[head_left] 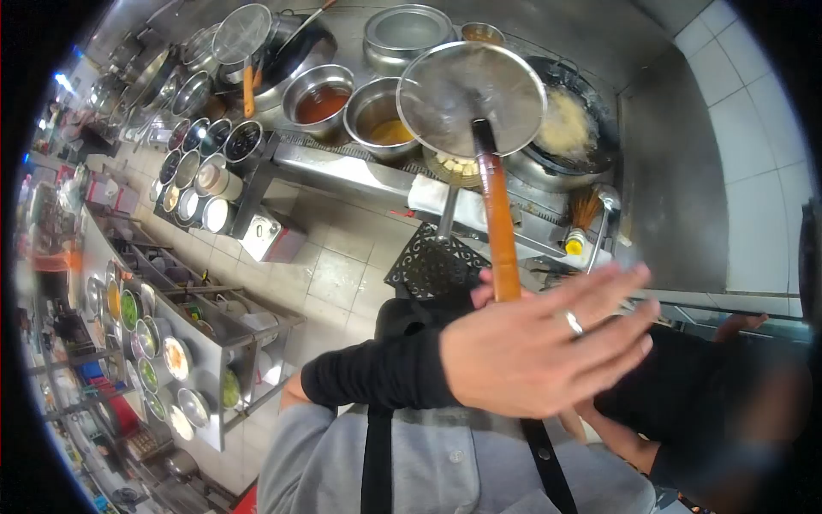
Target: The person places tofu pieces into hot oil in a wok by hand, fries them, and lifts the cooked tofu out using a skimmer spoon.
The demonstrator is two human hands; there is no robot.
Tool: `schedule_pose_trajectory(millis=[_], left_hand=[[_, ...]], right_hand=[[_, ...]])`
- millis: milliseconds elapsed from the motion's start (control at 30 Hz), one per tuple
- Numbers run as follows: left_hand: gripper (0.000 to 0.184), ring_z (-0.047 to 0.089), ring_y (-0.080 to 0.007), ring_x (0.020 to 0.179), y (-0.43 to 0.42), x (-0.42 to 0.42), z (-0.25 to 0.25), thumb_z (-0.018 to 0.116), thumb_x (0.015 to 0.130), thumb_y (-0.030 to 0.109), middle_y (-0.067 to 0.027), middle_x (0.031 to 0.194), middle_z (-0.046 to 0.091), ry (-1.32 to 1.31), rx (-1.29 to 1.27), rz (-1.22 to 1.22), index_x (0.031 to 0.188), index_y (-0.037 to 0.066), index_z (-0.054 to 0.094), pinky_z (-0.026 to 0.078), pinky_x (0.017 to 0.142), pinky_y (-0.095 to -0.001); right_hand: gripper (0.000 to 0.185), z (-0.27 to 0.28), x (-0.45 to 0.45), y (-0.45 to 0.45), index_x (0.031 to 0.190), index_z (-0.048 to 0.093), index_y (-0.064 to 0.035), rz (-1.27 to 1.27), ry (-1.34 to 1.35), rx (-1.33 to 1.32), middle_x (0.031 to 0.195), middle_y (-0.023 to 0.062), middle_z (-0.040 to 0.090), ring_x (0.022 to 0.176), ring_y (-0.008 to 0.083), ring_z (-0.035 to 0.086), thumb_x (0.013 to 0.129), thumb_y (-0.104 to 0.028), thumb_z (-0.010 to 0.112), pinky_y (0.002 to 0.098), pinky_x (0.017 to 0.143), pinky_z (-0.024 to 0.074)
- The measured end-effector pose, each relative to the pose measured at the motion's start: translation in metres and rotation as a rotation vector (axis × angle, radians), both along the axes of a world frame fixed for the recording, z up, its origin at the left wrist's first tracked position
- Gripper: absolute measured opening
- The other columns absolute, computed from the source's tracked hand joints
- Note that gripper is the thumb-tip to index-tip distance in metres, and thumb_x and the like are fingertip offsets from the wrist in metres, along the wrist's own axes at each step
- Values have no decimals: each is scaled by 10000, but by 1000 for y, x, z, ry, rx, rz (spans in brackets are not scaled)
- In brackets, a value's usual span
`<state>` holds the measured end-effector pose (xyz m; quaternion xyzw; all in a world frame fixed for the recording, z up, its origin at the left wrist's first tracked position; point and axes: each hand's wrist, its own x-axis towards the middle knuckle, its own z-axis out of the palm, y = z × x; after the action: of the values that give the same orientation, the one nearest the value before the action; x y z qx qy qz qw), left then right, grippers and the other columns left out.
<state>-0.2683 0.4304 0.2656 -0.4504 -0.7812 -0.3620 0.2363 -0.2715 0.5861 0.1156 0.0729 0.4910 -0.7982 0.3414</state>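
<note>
A round mesh strainer [471, 90] with a long orange-brown handle [497, 218] is over the stove. Pink fingertips of my right hand [483, 292] show at the left of the handle, wrapped round it; my left hand covers the rest. My left hand [548, 351], in a black sleeve and with a ring, lies across in front, back of the hand up and fingers stretched out to the right. Pale food bubbles in a black wok [604, 128] at the strainer's right. Beneath its lower rim, yellowish cubes [458, 165] sit in another strainer.
Metal bowls with red liquid [323, 104] and yellow liquid [390, 134] stand left of the strainer. A white cloth [428, 195] and a whisk brush [582, 214] are at the stove's front edge. Several ingredient bowls cover the left counter [210, 364]. Another person [693, 385] is close at the right.
</note>
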Motion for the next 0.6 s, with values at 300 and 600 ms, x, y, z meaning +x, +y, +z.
schedule_pose_trajectory(millis=[300, 600], left_hand=[[504, 568, -422, 1272, 129, -42, 2, 601, 825, 259, -237, 1222, 654, 176, 194, -64, 1134, -132, 677, 472, 1103, -491], [546, 570, -433, 1257, 187, -79, 16, 553, 815, 249, -247, 1223, 638, 296, 123, 54, 1165, -160, 645, 452, 1126, -496]], right_hand=[[333, -4, -91, 134, 1195, 550, 17, -391, 165, 45, 842, 77, 567, 531, 111, 482, 868, 46, 609, 258, 402, 380], [124, -59, -213, 252, 935, 604, 7, -449, 301, 589, 629, 42, 514, 487, 128, 514, 832, 60, 558, 308, 375, 380]])
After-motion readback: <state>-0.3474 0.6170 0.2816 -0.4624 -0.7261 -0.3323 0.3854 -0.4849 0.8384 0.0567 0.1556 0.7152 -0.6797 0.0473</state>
